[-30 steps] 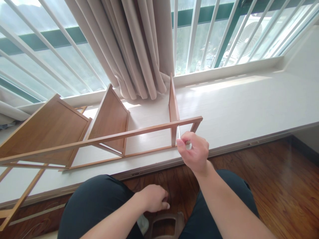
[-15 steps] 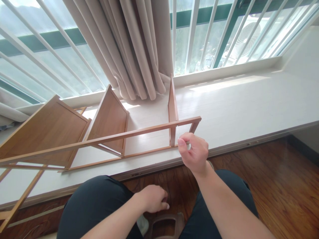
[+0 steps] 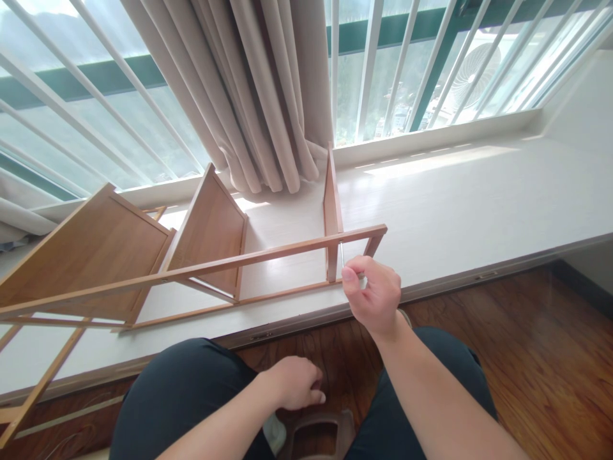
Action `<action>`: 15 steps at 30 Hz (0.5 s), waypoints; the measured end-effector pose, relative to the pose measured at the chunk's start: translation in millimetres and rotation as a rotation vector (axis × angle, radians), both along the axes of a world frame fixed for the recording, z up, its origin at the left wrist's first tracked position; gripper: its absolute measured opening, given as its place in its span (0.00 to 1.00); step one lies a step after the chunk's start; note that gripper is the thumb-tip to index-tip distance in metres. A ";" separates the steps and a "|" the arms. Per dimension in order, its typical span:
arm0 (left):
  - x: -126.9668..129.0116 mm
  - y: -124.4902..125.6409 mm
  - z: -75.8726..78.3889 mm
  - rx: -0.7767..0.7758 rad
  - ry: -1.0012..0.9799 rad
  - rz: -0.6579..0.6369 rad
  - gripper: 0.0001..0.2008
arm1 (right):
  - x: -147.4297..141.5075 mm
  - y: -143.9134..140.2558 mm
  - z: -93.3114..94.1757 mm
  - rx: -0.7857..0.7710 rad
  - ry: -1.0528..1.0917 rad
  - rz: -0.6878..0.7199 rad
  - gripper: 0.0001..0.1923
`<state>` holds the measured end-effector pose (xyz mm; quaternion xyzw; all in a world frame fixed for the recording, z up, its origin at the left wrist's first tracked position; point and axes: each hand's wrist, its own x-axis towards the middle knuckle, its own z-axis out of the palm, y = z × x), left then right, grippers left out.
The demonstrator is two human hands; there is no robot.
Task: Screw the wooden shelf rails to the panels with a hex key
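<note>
We saw the right hand (image 3: 372, 295) raised in front of the wooden shelf frame (image 3: 191, 271), its fingers curled shut around a thin metal tool (image 3: 341, 254), whose slim shaft stood up against the joint where the upright panel (image 3: 331, 204) met the long front rail; we could not tell what kind of tool it was. The frame lay on its side on the white window ledge (image 3: 469, 198), which served as a counter, with its two other panels leaning off to the left. The left hand (image 3: 294, 381) rested low between the knees, loosely closed, fingertips against the dark wooden floor (image 3: 536, 345); we could not tell whether it held anything. A beige curtain (image 3: 258, 96) hung behind the frame, touching the ledge beside the upright panel
</note>
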<state>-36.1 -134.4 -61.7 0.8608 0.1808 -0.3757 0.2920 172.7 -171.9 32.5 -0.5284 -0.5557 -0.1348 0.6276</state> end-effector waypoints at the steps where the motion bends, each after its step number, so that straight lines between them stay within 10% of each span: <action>1: 0.1 0.0 -0.2 0.001 0.001 -0.001 0.15 | -0.1 -0.1 -0.1 -0.002 0.002 0.001 0.10; 15: -0.3 -0.4 -0.8 0.000 0.004 0.001 0.15 | -0.2 -1.1 -1.2 -0.013 0.029 0.019 0.10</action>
